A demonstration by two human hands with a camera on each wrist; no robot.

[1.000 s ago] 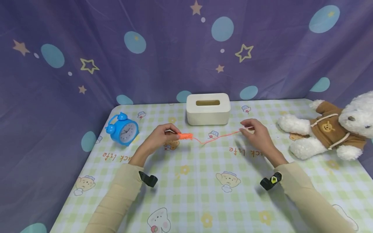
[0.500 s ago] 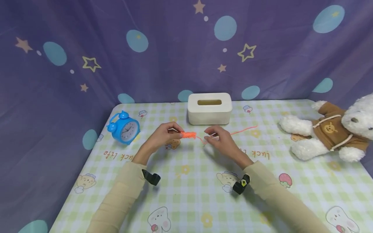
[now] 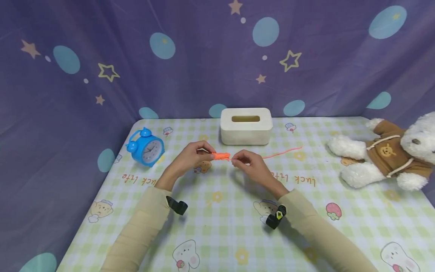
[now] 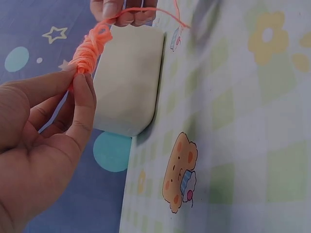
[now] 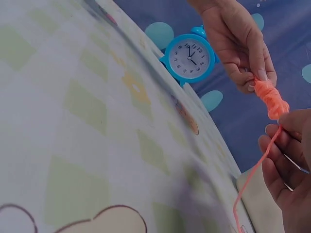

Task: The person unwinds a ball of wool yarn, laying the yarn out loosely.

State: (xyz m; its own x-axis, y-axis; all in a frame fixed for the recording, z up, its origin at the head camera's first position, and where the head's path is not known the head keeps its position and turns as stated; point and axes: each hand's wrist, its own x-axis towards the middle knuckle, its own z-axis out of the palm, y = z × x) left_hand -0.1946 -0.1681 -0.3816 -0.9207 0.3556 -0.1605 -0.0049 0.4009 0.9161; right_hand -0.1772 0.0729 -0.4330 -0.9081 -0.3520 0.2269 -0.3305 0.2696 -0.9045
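Observation:
A small wound bundle of orange yarn is held above the table, pinched at its left end between the thumb and fingers of my left hand. At the bundle's other end, my right hand pinches the yarn with thumb and fingertips. From there a loose tail of yarn trails off to the right in the head view. In the left wrist view the bundle shows its many turns, with a small loop at the top. The right wrist view has the tail hanging down past my right fingers.
A cream tissue box stands just behind the hands. To the left is a blue alarm clock. A white teddy bear in a brown hoodie lies at the right. A checked cloth covers the table, and a purple curtain hangs behind.
My right hand has come in from the right, from along the yarn tail to right beside the bundle. My left hand keeps its pinch on the bundle, almost in place.

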